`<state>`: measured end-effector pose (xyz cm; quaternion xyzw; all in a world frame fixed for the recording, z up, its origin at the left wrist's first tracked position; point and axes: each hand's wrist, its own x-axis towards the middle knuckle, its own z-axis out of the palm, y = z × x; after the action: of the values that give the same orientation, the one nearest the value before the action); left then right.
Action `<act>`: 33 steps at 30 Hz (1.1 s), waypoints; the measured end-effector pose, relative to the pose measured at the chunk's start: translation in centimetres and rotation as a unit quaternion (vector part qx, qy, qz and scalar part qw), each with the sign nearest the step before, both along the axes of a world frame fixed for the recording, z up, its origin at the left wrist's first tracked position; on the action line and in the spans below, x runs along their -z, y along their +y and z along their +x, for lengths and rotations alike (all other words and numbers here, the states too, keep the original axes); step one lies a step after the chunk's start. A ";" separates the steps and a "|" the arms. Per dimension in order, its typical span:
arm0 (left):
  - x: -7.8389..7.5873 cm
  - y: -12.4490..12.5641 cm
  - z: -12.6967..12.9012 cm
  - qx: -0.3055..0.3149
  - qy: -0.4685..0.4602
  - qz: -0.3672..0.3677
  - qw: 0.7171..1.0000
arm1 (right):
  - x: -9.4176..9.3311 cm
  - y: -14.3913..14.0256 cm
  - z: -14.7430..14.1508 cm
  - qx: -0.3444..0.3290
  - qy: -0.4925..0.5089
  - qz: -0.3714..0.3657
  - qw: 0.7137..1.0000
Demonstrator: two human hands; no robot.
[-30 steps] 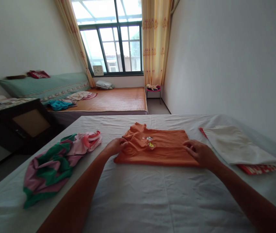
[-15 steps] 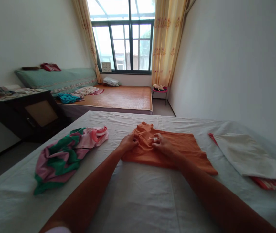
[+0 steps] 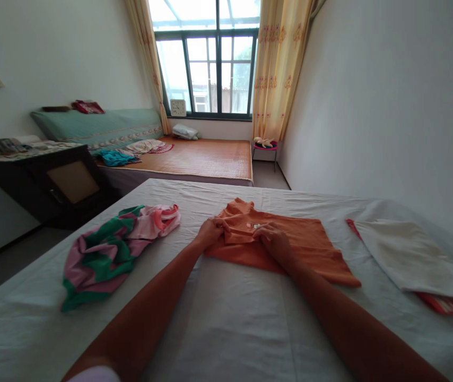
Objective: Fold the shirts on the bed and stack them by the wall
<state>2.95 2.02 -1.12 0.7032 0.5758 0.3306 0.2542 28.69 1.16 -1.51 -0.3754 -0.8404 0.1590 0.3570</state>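
Pinching, with left hand (image 3: pixel 211 232) and right hand (image 3: pixel 274 240), an orange shirt (image 3: pixel 308 239) lying on the white sheet (image 3: pixel 242 318), rumpled toward the left, smoother toward the right, showing a small pale print (image 3: pixel 250 225).

Daylight fills the dark-framed window (image 3: pixel 219 69) between yellow curtains (image 3: pixel 276 69), with pale walls (image 3: pixel 381 101), a mat-topped bed (image 3: pixel 206 156) and, leftward, a dark cabinet (image 3: pixel 73 180).

Orange printed shirt (image 3: pixel 308 239) lies creased, partly folded
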 end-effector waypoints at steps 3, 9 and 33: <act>-0.4 -0.3 -0.1 -0.078 0.066 0.050 0.993 | -0.3 -0.2 0.0 0.012 -0.004 0.018 1.000; -1.4 -2.2 1.5 0.127 0.139 0.122 0.975 | -0.6 -1.3 -0.9 -0.051 -0.028 0.041 0.997; -0.9 11.7 2.9 -0.075 -0.004 -0.111 0.991 | -0.6 11.1 6.7 0.162 -0.273 -0.091 0.944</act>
<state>5.83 13.73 -0.24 0.6243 0.6591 0.2850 0.3078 35.41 12.22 -0.86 -0.5663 -0.8155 0.0666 0.0994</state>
